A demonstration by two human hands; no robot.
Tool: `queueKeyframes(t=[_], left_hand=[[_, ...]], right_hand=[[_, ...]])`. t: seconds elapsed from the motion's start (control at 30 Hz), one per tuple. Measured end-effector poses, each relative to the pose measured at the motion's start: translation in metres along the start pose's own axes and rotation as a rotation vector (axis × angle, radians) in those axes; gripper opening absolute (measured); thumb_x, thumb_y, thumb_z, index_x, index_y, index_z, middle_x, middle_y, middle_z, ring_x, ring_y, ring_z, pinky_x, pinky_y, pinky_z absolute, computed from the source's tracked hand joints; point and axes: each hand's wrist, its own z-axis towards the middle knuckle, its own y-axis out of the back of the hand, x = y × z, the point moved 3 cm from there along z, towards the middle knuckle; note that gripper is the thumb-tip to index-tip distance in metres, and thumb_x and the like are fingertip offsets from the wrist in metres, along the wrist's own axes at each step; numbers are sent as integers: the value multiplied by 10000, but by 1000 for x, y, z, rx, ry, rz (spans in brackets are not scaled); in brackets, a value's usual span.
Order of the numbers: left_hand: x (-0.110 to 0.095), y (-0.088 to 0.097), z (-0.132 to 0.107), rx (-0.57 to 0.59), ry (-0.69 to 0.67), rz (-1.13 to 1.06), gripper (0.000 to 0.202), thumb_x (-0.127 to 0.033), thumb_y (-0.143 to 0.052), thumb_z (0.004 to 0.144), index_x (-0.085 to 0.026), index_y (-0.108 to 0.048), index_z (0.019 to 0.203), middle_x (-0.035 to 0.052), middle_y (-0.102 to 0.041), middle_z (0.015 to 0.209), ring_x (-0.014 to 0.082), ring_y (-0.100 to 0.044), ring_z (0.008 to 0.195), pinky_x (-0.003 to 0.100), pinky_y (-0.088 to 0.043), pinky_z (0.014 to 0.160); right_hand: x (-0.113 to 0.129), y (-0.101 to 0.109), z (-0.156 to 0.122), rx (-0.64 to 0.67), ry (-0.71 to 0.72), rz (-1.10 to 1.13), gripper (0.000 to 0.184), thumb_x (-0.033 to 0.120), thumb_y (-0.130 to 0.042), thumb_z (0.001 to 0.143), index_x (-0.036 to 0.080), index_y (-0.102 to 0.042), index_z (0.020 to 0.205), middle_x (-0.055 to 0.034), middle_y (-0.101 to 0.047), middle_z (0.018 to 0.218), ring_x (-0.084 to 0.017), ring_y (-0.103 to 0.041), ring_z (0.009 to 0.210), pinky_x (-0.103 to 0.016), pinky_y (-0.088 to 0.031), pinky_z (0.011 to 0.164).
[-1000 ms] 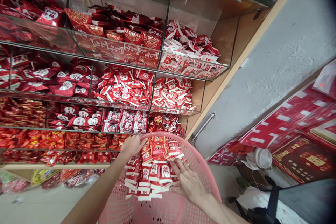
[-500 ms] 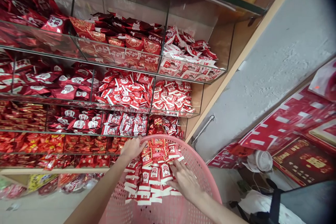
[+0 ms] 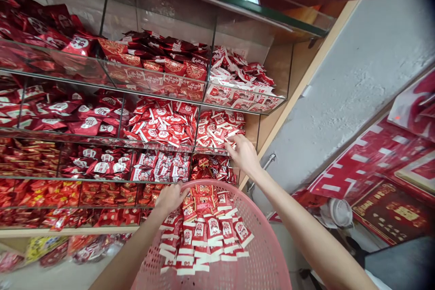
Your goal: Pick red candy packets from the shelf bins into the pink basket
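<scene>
My left hand (image 3: 170,199) is closed on the rim of a pink perforated plastic basket (image 3: 272,253). Inside the basket, red-and-white wrapped packets (image 3: 214,229) lie in overlapping rows, with redder packets (image 3: 204,201) towards the far side. My right hand (image 3: 244,154) is at the front of a shelf compartment, its thumb and fingers apart. Just beyond its fingertips is a heap of small red-and-white packets (image 3: 217,128). I see nothing between the visible fingers.
Glass-fronted compartments on the shelf unit (image 3: 163,93) hold many red packets. A wooden side panel (image 3: 306,81) and a grey wall (image 3: 367,59) stand at the right. Red boxes (image 3: 394,208) and a white roll (image 3: 340,211) lie at lower right.
My right hand has left the packets in the basket and moved up to the shelf compartment. More packets now show on the basket's right side. My left hand stays on the rim.
</scene>
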Motion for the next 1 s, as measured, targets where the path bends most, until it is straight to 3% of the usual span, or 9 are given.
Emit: queueKeyframes(t=[0.2, 0.43, 0.63, 0.8, 1.0], left_hand=[[0, 2, -1, 6, 12, -8, 506, -513, -271, 886, -150, -547, 1105, 148, -690, 938, 271, -655, 877, 340, -465, 709], [0, 0, 0, 3, 7, -5, 511, -518, -271, 887, -142, -541, 1105, 144, -688, 935, 271, -651, 885, 341, -466, 719], [-1, 1, -1, 7, 12, -7, 528, -516, -260, 889, -136, -539, 1127, 154, -685, 954, 276, -646, 902, 347, -465, 737], [-1, 2, -2, 12, 17, -8, 528, -520, -269, 886, -136, -549, 1116, 154, -685, 951, 278, -646, 899, 351, -465, 740], [-2, 1, -2, 10, 14, -10, 546, -528, -244, 889, -135, -545, 1120, 153, -685, 948, 269, -649, 889, 339, -466, 728]], right_hand=[[-1, -22, 38, 83, -289, -183, 370, 490, -461, 846, 182, -639, 945, -131, -528, 1131, -257, -545, 1001, -335, -427, 766], [6, -39, 51, 27, -359, -208, 419, 501, -443, 849, 141, -656, 834, -168, -541, 1108, -273, -547, 1001, -356, -422, 795], [-1, -44, 59, -1, -481, 0, 377, 522, -570, 732, 148, -602, 763, -169, -595, 1006, -264, -591, 884, -333, -420, 708], [-18, -41, 59, -130, -508, 211, 325, 441, -651, 651, 174, -538, 798, -64, -624, 766, -208, -580, 730, -291, -393, 637], [-34, -37, 47, -281, -471, 596, 394, 457, -690, 592, 180, -490, 788, -7, -589, 703, -147, -553, 635, -262, -417, 600]])
